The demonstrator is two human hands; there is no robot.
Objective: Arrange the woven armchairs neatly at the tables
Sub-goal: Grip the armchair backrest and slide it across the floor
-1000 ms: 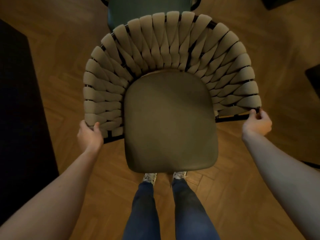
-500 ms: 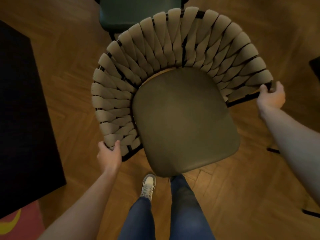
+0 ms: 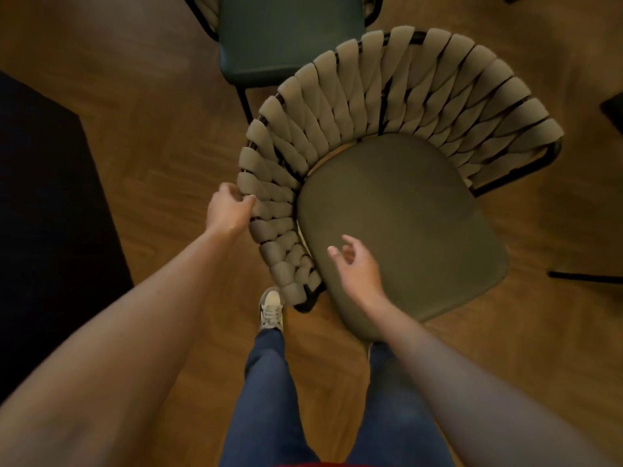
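I saw bare forearms (image 3: 141, 348) with no sleeves, blue jeans (image 3: 269, 399) on both legs, and a pale lace-up sneaker (image 3: 270, 310) with a dark side mark.

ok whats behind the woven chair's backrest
A second chair with a dark green seat stands just behind the backrest. One thin leg shows; the backrest hides whether they touch.
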